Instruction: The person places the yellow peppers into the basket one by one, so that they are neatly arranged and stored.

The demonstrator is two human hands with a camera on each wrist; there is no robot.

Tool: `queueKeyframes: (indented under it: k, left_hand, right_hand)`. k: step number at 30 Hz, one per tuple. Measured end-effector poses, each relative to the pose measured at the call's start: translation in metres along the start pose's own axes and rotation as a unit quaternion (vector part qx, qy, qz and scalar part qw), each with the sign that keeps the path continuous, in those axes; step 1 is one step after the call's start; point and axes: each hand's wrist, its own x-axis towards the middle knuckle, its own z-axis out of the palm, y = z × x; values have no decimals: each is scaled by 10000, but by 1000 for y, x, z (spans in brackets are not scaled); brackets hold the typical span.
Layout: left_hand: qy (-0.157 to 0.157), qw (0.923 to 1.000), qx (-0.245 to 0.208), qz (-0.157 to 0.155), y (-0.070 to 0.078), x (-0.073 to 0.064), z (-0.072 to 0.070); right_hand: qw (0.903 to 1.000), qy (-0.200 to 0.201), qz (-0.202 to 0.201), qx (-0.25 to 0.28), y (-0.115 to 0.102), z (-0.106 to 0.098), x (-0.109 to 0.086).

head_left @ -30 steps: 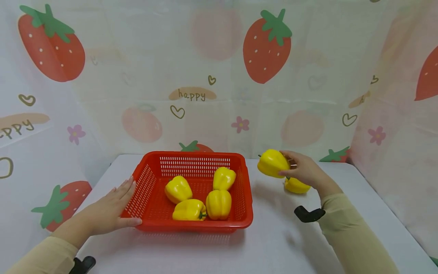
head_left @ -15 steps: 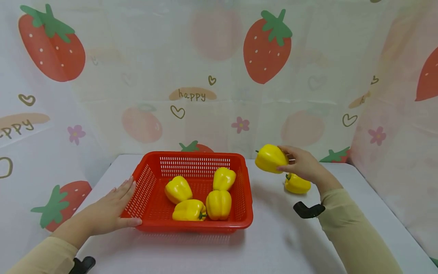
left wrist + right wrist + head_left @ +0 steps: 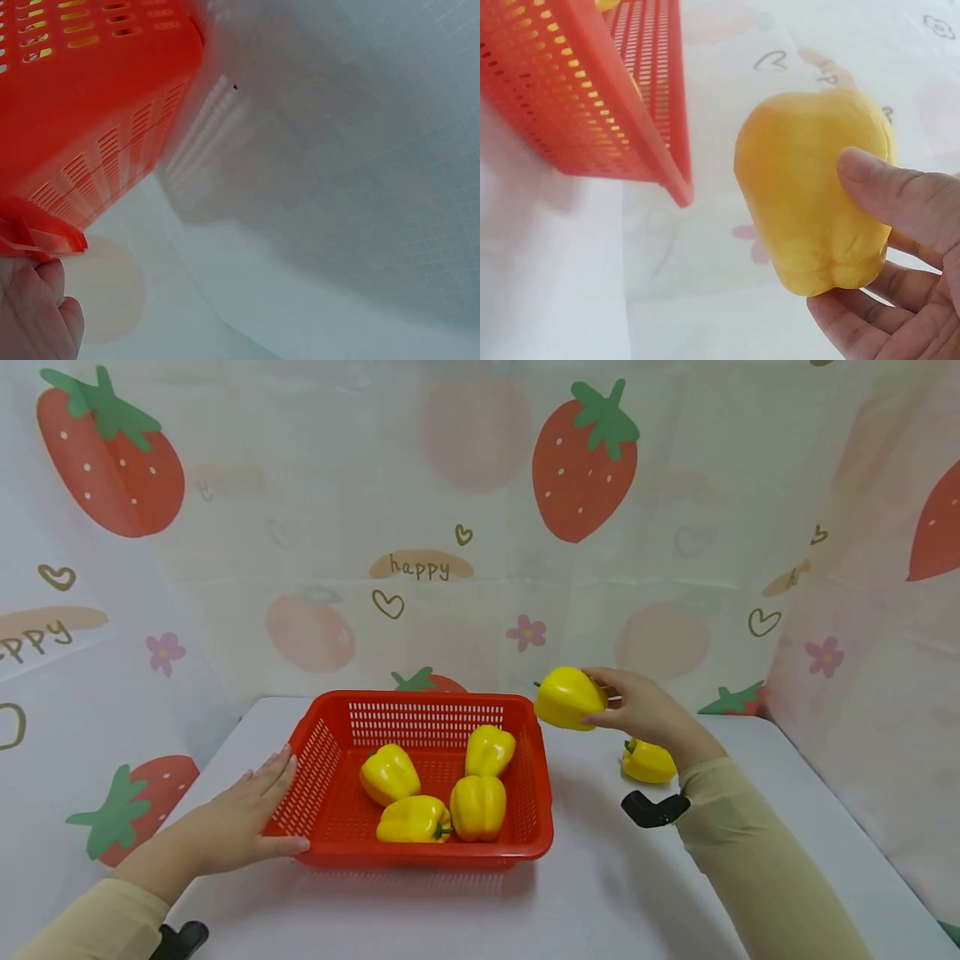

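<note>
My right hand [image 3: 637, 706] grips a yellow bell pepper [image 3: 570, 697] by its bottom end, stem pointing left, at the height of the basket's back right corner. In the right wrist view the thumb lies across that pepper [image 3: 802, 187], the other fingers behind and below it. A red plastic basket [image 3: 420, 856] with slotted walls holds several yellow peppers, one of them a pepper [image 3: 390, 774] on the left. My left hand [image 3: 228, 827] rests with straight fingers along the basket's left rim; the left wrist view shows part of this hand [image 3: 37, 307] at the rim.
Another yellow pepper [image 3: 648, 762] lies on the white table [image 3: 600, 902] to the right of the basket, beyond my right wrist. A cloth backdrop [image 3: 480, 510] printed with strawberries stands right behind the table and along both sides.
My right hand has carried the pepper left and slightly up, closer to the basket's right rim. The pepper on the table now shows more fully. My left hand has stayed put.
</note>
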Motion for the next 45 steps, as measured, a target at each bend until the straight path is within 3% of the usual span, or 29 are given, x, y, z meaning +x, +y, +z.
queueKeyframes:
  k: [19,39,45]
  left_hand:
    - [-16,10000,-69,-2,5,-2,-4]
    - [-61,10000,-71,-12,4,-1,-3]
    - [-74,10000,-50,-26,5,-1,-5]
  right_hand:
    - [9982,-300,-497,113,-34,40,36]
    - [9982,-497,-313,-103,-58,75,59]
    - [9978,-498,-418,-124,-64,83,63]
